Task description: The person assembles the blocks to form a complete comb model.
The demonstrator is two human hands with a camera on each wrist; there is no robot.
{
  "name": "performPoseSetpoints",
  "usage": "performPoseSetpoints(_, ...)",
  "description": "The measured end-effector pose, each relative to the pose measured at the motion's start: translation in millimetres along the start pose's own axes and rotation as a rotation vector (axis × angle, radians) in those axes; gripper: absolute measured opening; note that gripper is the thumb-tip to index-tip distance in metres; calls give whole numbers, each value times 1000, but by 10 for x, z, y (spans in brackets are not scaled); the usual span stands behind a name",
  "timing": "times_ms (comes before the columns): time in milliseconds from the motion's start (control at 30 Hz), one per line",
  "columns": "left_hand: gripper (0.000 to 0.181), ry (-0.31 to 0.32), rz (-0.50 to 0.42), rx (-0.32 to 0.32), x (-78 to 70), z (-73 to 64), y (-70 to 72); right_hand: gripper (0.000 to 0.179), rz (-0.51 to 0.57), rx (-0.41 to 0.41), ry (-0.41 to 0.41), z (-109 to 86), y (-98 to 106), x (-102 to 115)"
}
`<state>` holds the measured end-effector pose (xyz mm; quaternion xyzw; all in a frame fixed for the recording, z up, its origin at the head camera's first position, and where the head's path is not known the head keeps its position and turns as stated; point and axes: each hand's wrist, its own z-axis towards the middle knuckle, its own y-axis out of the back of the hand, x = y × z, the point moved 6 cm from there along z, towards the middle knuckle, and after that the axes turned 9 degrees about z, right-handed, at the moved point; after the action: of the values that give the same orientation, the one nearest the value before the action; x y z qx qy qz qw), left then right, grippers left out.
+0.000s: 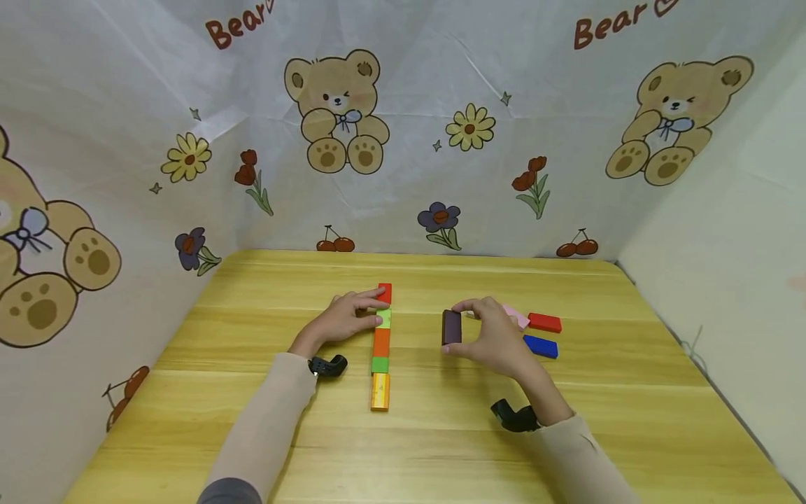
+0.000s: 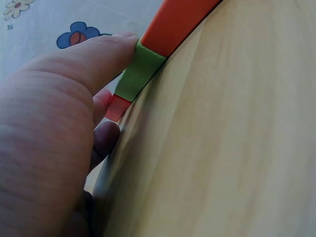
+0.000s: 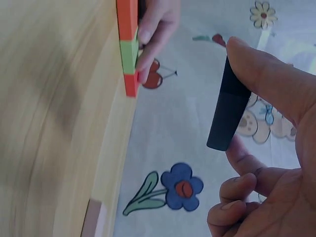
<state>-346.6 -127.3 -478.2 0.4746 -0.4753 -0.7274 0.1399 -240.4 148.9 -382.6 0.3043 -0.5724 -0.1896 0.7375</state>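
Note:
My right hand (image 1: 497, 341) pinches a dark purple block (image 1: 451, 327) by its two ends between thumb and finger. In the right wrist view this dark block (image 3: 228, 108) is held up, and the other fingers are curled in below it. A single row of blocks runs away from me, left of the dark one. From the far end it goes red block (image 1: 385, 292), light green block (image 1: 383, 318), orange block (image 1: 380, 343), green block (image 1: 380, 365) and yellow-orange block (image 1: 380, 392). Extended fingers of my left hand (image 1: 345, 316) touch the row at the red and light green blocks.
Right of my right hand lie a red block (image 1: 544, 322), a blue block (image 1: 541, 346) and a pink block (image 1: 516, 316), partly hidden by that hand. The wooden table (image 1: 441, 448) meets a bear-print cloth (image 1: 403, 189) at its far edge.

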Motion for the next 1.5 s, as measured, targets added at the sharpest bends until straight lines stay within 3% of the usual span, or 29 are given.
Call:
performPoseSetpoints(233, 43, 9, 7, 5, -7, 7, -9, 68, -44, 8, 4, -107, -178, 182)
performPoseSetpoints(500, 43, -4, 3, 1, -27, 11, 11, 68, 128, 83, -74, -202, -544, 255)
performPoseSetpoints(633, 42, 3, -15, 8, -25, 4, 13, 65, 171, 121, -62, -254, -712, 302)
performPoseSetpoints(800, 42, -11, -24, 2, -32, 19, 16, 64, 142, 198, -18, -353, -891, 365)
performPoseSetpoints(1100, 41, -4, -53, 4, -20, 20, 21, 67, 107, 329, -40, -524, -1159, 401)
performPoseSetpoints(1500, 40, -6, -51, -4, 8, 35, 8, 64, 61, 446, -14, -594, -1275, 429)
